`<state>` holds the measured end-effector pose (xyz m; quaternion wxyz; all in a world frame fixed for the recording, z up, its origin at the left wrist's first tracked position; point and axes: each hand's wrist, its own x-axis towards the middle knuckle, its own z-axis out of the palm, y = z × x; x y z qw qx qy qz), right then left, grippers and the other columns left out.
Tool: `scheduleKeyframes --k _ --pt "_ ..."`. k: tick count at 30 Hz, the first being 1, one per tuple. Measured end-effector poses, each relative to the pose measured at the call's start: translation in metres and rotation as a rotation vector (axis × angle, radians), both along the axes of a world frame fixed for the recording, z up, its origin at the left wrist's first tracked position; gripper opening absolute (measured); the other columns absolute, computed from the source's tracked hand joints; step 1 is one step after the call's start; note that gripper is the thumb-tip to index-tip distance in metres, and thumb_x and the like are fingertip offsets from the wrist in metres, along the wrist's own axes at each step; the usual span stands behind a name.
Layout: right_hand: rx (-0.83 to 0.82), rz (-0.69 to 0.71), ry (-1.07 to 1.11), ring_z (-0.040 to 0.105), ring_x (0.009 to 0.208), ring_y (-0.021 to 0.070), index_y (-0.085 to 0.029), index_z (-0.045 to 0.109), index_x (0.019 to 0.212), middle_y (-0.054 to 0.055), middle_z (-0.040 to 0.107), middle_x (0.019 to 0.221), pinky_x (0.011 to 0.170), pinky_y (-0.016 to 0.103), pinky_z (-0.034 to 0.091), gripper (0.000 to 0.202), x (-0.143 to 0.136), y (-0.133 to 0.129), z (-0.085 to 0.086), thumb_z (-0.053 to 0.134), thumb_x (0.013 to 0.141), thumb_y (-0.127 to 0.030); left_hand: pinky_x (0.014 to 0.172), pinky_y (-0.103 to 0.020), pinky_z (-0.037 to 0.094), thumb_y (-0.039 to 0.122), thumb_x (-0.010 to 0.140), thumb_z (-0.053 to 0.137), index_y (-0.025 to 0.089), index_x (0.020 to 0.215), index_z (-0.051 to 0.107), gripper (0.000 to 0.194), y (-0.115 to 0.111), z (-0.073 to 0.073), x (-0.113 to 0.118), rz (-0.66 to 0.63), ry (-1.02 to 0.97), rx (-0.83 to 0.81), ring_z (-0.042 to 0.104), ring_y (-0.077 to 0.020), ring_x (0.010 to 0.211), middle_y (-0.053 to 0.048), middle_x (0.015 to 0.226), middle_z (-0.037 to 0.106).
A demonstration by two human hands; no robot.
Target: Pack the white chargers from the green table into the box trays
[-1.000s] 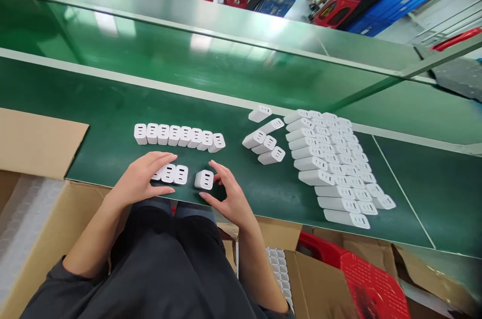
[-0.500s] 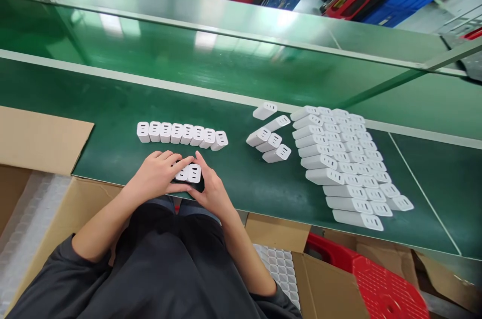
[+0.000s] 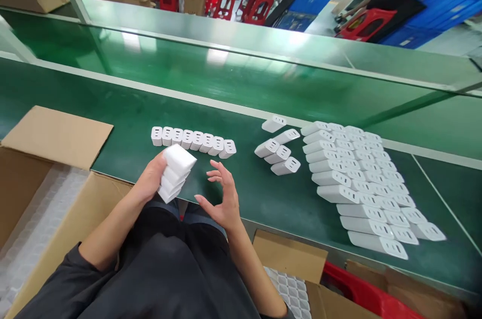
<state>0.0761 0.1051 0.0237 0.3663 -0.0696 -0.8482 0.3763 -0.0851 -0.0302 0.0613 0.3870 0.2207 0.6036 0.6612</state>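
Several white chargers (image 3: 176,171) are stacked in my left hand (image 3: 151,177), raised above the table's near edge with their plain sides toward me. My right hand (image 3: 223,193) is just to the right of them, fingers spread and holding nothing. Beyond both hands, a row of upright white chargers (image 3: 198,140) stands side by side, port ends up. To the right a small loose group of chargers (image 3: 279,153) lies tilted, their ports facing right. Farther right is a large block of chargers (image 3: 357,183) packed in rows.
The green table (image 3: 124,108) has a raised ledge along its back. An open cardboard box (image 3: 71,133) with clear plastic trays (image 3: 48,228) stands at the left. Below the near edge are another box with trays (image 3: 291,286) and a red stool (image 3: 350,289). People sit beyond the ledge.
My hands were together around chargers with their ports up. Now the left has lifted and turned the stack, and the right has come away and opened. The view has shifted slightly.
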Motion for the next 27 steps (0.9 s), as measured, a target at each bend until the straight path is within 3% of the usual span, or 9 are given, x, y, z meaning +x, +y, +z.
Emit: scheduleKeyframes --k 3,8,14,17,20,22,25,27 --pt "0.216 0.114 0.016 0.05 0.127 0.0319 -0.025 0.024 0.156 0.017 0.047 0.146 0.099 0.049 0.051 0.085 -0.007 -0.014 0.025 0.071 0.086 -0.035 0.053 -0.028 0.051 0.088 0.071 0.053 0.018 0.091 0.062 0.073 -0.012 -0.002 0.011 0.074 -0.514 0.156 0.061 -0.0162 0.058 -0.003 0.072 0.065" --pt "0.519 0.346 -0.124 0.046 0.129 0.0318 -0.018 0.021 0.157 0.014 0.053 0.144 0.107 0.048 0.043 0.078 -0.038 -0.039 0.067 0.06 0.092 -0.036 0.061 -0.028 0.056 0.077 0.083 0.052 0.017 0.096 0.066 0.063 -0.038 -0.005 0.018 0.263 -0.789 0.193 0.066 -0.0167 0.066 -0.005 0.079 0.07" --pt "0.731 0.549 -0.181 0.052 0.112 0.0328 -0.012 0.045 0.14 0.016 0.062 0.13 0.093 0.046 0.043 0.056 -0.08 -0.075 0.07 0.06 0.086 -0.024 0.079 -0.03 0.056 0.062 0.092 0.053 0.014 0.111 0.069 0.054 -0.083 -0.021 0.031 0.6 -0.734 0.247 0.069 -0.0201 0.088 -0.009 0.099 0.074" --pt "0.75 0.71 -0.108 0.054 0.103 0.0314 -0.014 0.047 0.134 0.014 0.065 0.122 0.086 0.044 0.043 0.056 -0.099 -0.098 0.068 0.061 0.08 -0.023 0.084 -0.032 0.054 0.067 0.086 0.059 0.015 0.113 0.068 0.059 -0.119 -0.025 0.039 0.711 -0.523 0.206 0.068 -0.0231 0.096 -0.01 0.104 0.073" --pt "0.754 0.886 -0.053 0.054 0.098 0.0308 -0.016 0.047 0.131 0.012 0.067 0.115 0.08 0.043 0.043 0.057 -0.127 -0.119 0.073 0.063 0.077 -0.026 0.096 -0.037 0.05 0.061 0.088 0.06 0.021 0.125 0.062 0.055 -0.189 -0.021 0.053 0.816 0.08 0.025 0.063 -0.0253 0.111 -0.01 0.12 0.068" --pt "0.758 0.968 0.0 0.054 0.096 0.0306 -0.017 0.046 0.131 0.012 0.068 0.112 0.079 0.042 0.043 0.058 -0.156 -0.136 0.078 0.063 0.077 -0.029 0.102 -0.041 0.048 0.054 0.091 0.059 0.025 0.128 0.059 0.047 -0.257 -0.018 0.073 0.932 0.45 -0.304 0.061 -0.0248 0.114 -0.009 0.126 0.066" --pt "0.756 1.13 0.068 0.053 0.097 0.0303 -0.019 0.044 0.135 0.012 0.067 0.114 0.082 0.043 0.045 0.062 -0.209 -0.177 0.079 0.064 0.078 -0.033 0.095 -0.044 0.052 0.052 0.096 0.047 0.024 0.122 0.061 0.041 -0.367 -0.018 0.124 1.258 0.617 -0.86 0.065 -0.0251 0.103 -0.009 0.116 0.069" --pt "0.805 1.264 0.06 0.053 0.099 0.0307 -0.019 0.045 0.134 0.013 0.066 0.116 0.082 0.043 0.045 0.063 -0.243 -0.221 0.07 0.067 0.077 -0.034 0.1 -0.049 0.047 0.05 0.096 0.046 0.022 0.115 0.064 0.038 -0.424 -0.024 0.164 1.409 0.657 -1.263 0.062 -0.0299 0.111 -0.011 0.114 0.069"
